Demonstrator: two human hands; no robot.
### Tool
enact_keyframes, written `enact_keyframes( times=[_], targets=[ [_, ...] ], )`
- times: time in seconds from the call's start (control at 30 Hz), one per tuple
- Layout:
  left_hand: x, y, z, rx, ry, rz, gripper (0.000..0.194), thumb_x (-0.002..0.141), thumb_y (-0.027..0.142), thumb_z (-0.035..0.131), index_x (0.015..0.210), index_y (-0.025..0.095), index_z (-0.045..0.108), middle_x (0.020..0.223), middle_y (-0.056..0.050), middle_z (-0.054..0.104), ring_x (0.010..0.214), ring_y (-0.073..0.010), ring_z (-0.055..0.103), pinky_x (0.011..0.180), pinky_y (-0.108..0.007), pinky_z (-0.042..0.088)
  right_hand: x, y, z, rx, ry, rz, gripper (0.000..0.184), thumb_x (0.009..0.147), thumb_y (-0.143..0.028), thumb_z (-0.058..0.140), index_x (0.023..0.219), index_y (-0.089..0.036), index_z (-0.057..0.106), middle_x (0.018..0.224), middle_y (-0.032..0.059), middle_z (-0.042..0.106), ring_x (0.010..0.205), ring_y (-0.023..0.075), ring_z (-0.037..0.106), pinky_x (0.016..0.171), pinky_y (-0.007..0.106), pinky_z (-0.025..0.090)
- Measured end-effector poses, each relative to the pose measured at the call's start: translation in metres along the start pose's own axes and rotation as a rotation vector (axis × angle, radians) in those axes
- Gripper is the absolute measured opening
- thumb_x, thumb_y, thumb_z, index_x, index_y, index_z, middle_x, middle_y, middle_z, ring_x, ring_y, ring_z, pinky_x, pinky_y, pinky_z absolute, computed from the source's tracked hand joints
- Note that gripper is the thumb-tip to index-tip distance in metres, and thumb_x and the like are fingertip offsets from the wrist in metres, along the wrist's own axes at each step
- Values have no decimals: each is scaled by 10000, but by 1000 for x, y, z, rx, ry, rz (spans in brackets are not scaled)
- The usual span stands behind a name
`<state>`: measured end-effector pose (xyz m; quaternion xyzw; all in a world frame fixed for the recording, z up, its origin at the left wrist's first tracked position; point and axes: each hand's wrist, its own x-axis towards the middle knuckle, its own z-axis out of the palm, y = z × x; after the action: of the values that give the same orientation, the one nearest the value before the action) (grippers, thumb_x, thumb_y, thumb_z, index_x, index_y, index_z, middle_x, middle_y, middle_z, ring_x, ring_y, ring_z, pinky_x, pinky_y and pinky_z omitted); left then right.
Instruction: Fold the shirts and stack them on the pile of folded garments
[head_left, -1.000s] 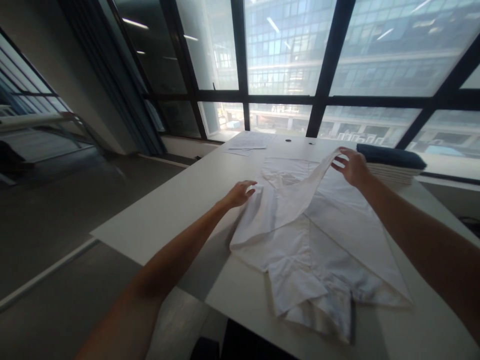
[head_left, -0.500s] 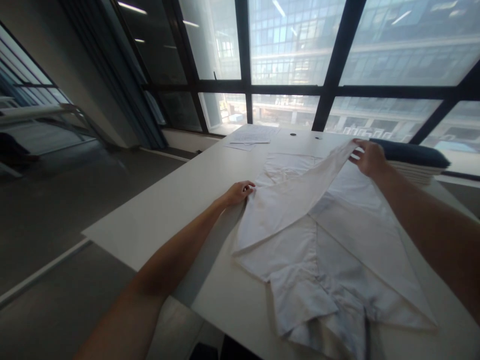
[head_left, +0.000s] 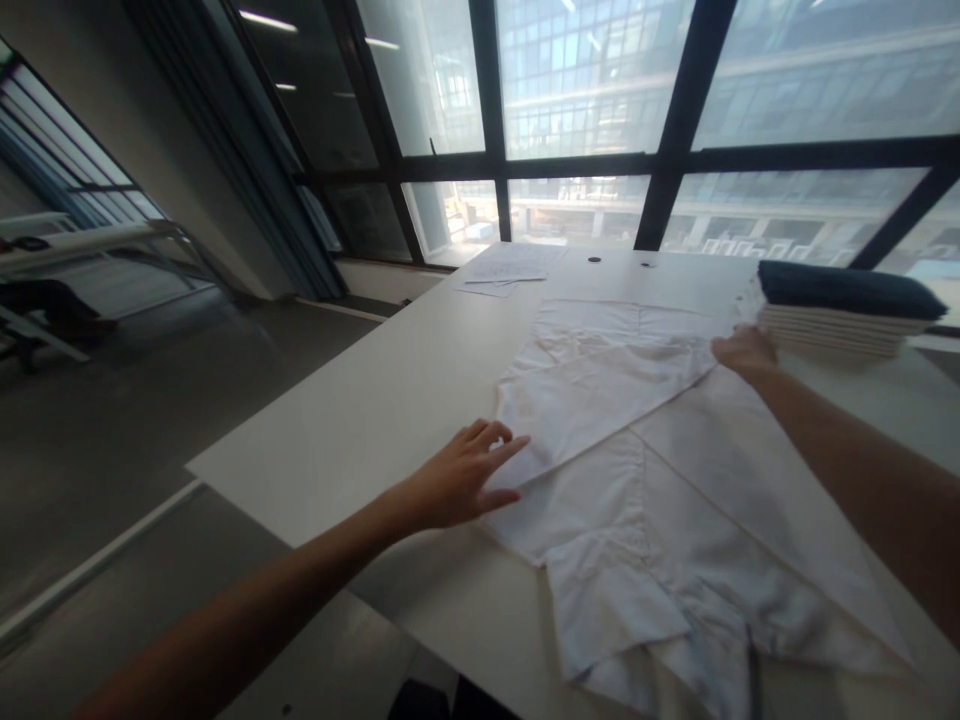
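A white garment [head_left: 675, 480] with gathered seams lies spread on the white table [head_left: 315, 440]. One of its panels is folded across the upper part, its lower edge running on a slant. My left hand [head_left: 469, 475] is over the garment's left edge, fingers apart and thumb stretched out, with nothing gripped. At the upper right of the garment, my right hand [head_left: 746, 350] has its fingers closed at the corner of the folded panel, low against the cloth. Those fingertips are partly hidden.
Beyond my right hand sits a stack of folded pale cloths [head_left: 832, 330] topped by a dark blue folded cloth [head_left: 847, 290]. Printed papers [head_left: 506, 268] lie at the table's far left. A person's legs [head_left: 49, 300] show under another table at left.
My right hand has lowered the raised panel onto the garment. My left hand has let go of the left edge, come nearer to me and spread its fingers.
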<state>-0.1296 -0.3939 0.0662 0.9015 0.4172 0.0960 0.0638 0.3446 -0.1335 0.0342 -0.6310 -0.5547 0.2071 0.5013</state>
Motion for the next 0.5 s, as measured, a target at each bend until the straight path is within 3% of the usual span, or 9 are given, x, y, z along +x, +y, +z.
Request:
enact_keyframes(
  times=[0.1,0.17,0.23,0.37,0.5],
  targets=[
    [-21,12,6,45,39,11,475,941,351,697,1392,248,590,1181,-98,649,1074,-263,602,984,-409,503,-34,1,17,-442,-30,-55,298,771,-247,629,1046,-145,684,1285,242,603,1327,376,470,1142,574,334],
    [-28,15,14,73,83,5,237,966,227,637,1202,214,654,1076,-80,660,994,-238,604,909,-372,516,-66,-1,30,-609,-149,-103,465,880,-338,547,1283,-127,643,1434,233,539,1384,380,438,1136,572,362],
    [-33,14,22,95,152,-14,105,974,137,573,1013,196,651,968,-64,651,922,-218,596,841,-338,511,-98,-1,39,-710,-185,-90,590,957,-458,470,1452,-145,540,1560,230,433,1416,411,407,1110,602,388],
    [-43,9,29,112,245,-38,194,984,113,523,825,205,588,843,-39,606,808,-191,559,746,-304,482,-141,7,41,-794,-131,-105,643,1024,-518,345,1536,-143,452,1599,233,403,1468,392,358,1154,609,327],
    [-57,2,29,24,253,-47,210,996,170,558,794,205,602,824,-33,601,803,-183,563,741,-298,479,-146,9,37,-799,-158,-153,639,1050,-503,304,1539,-125,463,1613,231,400,1495,365,346,1186,556,302]
  ],
)
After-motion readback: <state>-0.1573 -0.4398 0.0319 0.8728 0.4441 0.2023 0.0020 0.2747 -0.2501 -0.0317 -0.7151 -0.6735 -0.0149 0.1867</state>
